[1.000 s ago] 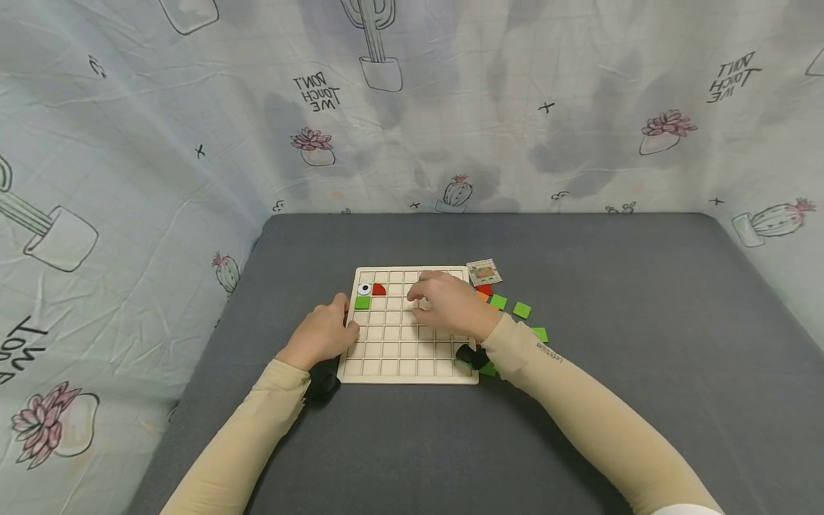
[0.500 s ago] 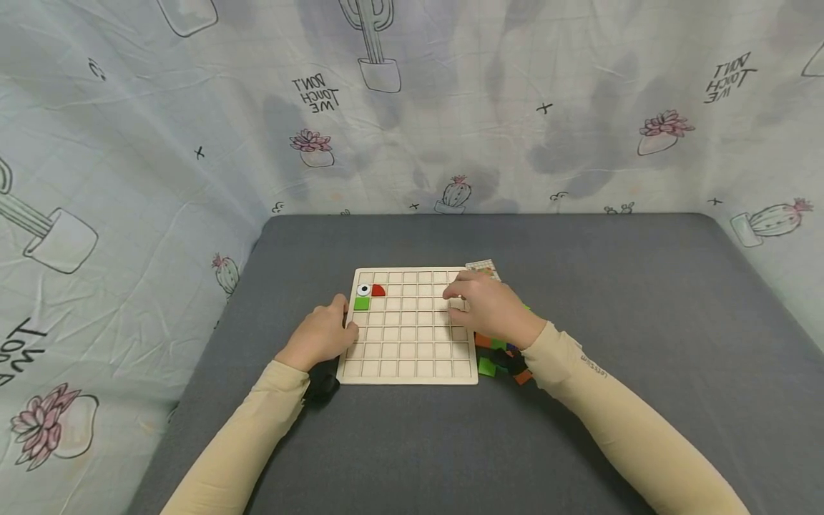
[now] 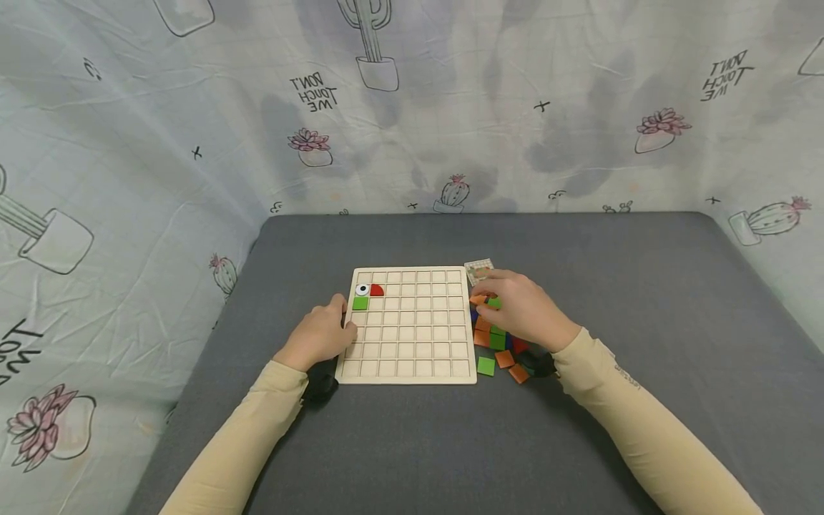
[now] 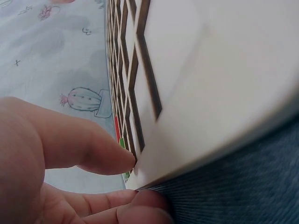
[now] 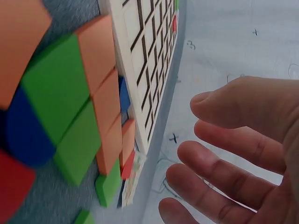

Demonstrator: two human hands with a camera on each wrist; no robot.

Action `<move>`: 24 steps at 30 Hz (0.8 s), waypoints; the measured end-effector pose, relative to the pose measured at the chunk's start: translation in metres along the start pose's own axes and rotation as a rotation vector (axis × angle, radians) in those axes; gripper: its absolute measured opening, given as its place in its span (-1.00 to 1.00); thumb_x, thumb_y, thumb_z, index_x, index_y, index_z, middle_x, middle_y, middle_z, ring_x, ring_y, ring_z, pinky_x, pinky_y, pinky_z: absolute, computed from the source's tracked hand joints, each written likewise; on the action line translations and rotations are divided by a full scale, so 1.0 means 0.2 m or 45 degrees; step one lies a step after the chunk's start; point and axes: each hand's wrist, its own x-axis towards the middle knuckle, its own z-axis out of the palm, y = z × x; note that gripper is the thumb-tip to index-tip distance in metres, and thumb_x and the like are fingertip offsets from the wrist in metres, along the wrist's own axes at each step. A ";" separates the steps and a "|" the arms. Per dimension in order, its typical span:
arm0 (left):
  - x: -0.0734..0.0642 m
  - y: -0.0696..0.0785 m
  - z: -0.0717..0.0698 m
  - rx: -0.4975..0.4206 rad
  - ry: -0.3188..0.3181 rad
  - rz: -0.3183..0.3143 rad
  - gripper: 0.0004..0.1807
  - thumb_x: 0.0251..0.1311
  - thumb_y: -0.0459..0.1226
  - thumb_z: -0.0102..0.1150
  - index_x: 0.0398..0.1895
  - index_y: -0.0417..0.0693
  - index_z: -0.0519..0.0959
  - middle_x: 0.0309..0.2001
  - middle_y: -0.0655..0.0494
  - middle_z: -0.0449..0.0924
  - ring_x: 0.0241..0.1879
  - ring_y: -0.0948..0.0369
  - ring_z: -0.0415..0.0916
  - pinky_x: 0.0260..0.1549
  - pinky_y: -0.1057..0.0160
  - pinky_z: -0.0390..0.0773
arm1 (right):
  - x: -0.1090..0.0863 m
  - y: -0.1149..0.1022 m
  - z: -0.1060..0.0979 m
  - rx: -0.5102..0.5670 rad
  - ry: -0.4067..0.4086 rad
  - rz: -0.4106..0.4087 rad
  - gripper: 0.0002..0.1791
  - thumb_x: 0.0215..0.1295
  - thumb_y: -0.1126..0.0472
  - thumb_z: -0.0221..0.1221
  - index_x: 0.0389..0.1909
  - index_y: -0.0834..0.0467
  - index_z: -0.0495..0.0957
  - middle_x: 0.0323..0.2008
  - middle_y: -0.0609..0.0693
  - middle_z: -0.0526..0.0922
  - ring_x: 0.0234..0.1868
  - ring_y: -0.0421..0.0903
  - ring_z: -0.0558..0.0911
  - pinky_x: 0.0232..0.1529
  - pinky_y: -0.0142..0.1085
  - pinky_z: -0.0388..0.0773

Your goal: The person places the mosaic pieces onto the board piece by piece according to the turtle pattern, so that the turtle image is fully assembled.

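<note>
Several tiles lie near the parted right grip; the left grip pinches the gridded board.

- The left sleeve is plain pale beige, reaches the wrist, and puckers near the cuff.
- The right sleeve is the same beige — smooth along the forearm, rumpled by the wrist.
- Small dark lettering marks the right sleeve, too small to read.
- A rounded black left wrist unit is worn, and a black right wrist unit too — both partly hidden.
- The left hand and right hand are bare.
</note>
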 end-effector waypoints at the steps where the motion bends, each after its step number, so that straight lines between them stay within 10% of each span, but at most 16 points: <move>1: 0.00 0.00 0.00 0.000 0.001 0.001 -0.62 0.39 -0.22 0.01 0.15 -0.27 0.36 -0.48 -0.06 0.47 -0.62 0.11 0.39 -0.62 0.20 0.30 | -0.01 0.01 -0.01 -0.012 0.003 0.001 -0.78 0.30 0.28 0.38 -0.06 0.20 0.76 0.14 0.21 0.71 0.12 0.19 0.69 -0.28 -0.13 0.59; 10: 0.00 0.00 0.00 -0.003 0.000 0.016 -0.60 0.38 -0.22 0.01 0.17 -0.28 0.36 -0.52 -0.03 0.43 -0.64 0.14 0.34 -0.63 0.21 0.26 | -0.04 0.08 -0.05 -0.036 0.014 0.038 -0.74 0.26 0.30 0.40 -0.03 0.21 0.76 -0.10 0.12 0.73 -0.19 0.06 0.67 -0.20 -0.08 0.62; 24: 0.00 0.01 -0.01 0.000 -0.011 0.007 -0.59 0.39 -0.21 0.01 0.18 -0.29 0.35 -0.54 -0.01 0.40 -0.65 0.15 0.33 -0.63 0.21 0.26 | -0.06 0.17 -0.09 -0.097 -0.048 0.120 -0.66 0.23 0.31 0.39 0.04 0.23 0.73 -0.05 0.14 0.71 -0.12 0.07 0.70 -0.12 0.01 0.67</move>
